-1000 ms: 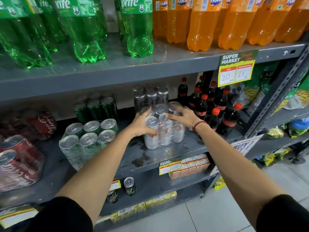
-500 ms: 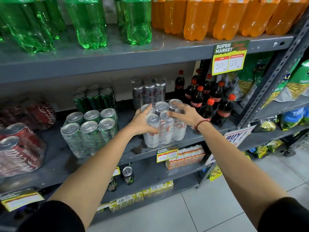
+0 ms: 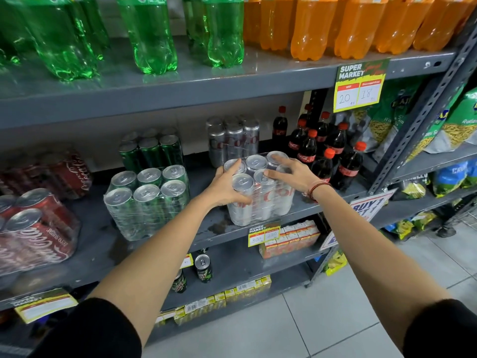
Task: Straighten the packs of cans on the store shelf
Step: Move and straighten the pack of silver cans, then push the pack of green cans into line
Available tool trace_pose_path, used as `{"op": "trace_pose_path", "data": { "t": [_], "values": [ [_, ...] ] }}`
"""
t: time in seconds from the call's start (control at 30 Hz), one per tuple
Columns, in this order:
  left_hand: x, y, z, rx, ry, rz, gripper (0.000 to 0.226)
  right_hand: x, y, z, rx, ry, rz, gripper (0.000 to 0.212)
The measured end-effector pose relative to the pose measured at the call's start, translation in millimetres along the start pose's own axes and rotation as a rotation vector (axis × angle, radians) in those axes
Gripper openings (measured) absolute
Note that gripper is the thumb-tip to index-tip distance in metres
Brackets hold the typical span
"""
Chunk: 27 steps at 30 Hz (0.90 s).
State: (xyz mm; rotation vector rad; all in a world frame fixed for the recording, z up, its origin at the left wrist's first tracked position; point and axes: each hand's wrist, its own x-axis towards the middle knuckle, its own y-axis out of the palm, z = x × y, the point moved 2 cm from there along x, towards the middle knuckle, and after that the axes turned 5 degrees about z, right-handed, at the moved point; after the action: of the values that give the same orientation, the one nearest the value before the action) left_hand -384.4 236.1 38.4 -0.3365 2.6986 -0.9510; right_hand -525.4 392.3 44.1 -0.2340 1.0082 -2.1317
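A shrink-wrapped pack of silver cans [image 3: 268,202] stands near the front of the grey middle shelf [image 3: 211,233]. My left hand [image 3: 227,189] grips its left side, thumb across the front. My right hand [image 3: 291,174] lies flat over the can tops on the right. A green can pack [image 3: 147,200] stands to the left, with another green pack [image 3: 152,151] behind it. A second silver pack [image 3: 233,140] sits behind the held one. Red cola can packs [image 3: 36,228] lie tilted at the far left.
Small cola bottles [image 3: 327,153] crowd the shelf just right of the held pack. Green and orange bottles fill the shelf above [image 3: 180,83]. A price tag [image 3: 358,85] hangs from that shelf. Loose cans [image 3: 203,267] and juice cartons [image 3: 291,237] sit below. Snack bags fill the right-hand rack.
Both hands stay on the silver pack. It sits slightly nearer the front edge and squarer. The right hand has spread flatter over the can tops. My view has shifted a little.
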Motion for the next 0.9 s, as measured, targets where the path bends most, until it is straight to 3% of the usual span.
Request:
{"op": "trace_pose_path", "data": {
  "t": [0.07,0.13,0.23,0.3,0.43,0.53,0.63,0.73,0.9],
  "values": [
    [-6,-5,1,0.005,0.006,0.020,0.116,-6,0,5,0.014,-0.016,-0.052,0.068],
    [-18,-17,2,-0.001,0.030,-0.049,0.114,-16,2,17,0.076,-0.081,-0.230,0.069],
    [-47,-51,13,0.054,0.114,-0.343,0.097,-31,14,50,0.145,-0.240,-0.489,0.064],
    [-70,-77,29,0.100,0.133,-0.494,0.086,-33,31,79,0.121,-0.353,-0.528,0.063],
    [-99,-120,77,0.180,0.009,-0.568,0.092,-19,82,135,0.043,-0.425,-0.253,0.077],
    [-112,-135,111,0.102,-0.138,-0.481,0.114,1,123,153,-0.009,-0.377,0.075,0.095],
    [-118,-137,132,0.041,-0.232,-0.359,0.121,18,155,156,-0.033,-0.274,0.297,0.111],
    [-119,-140,147,0.060,-0.273,-0.259,0.127,27,174,159,-0.043,-0.216,0.356,0.116],
    [-117,-141,151,0.076,-0.273,-0.257,0.125,25,174,160,0.025,-0.266,0.242,0.108]
  ]
}}
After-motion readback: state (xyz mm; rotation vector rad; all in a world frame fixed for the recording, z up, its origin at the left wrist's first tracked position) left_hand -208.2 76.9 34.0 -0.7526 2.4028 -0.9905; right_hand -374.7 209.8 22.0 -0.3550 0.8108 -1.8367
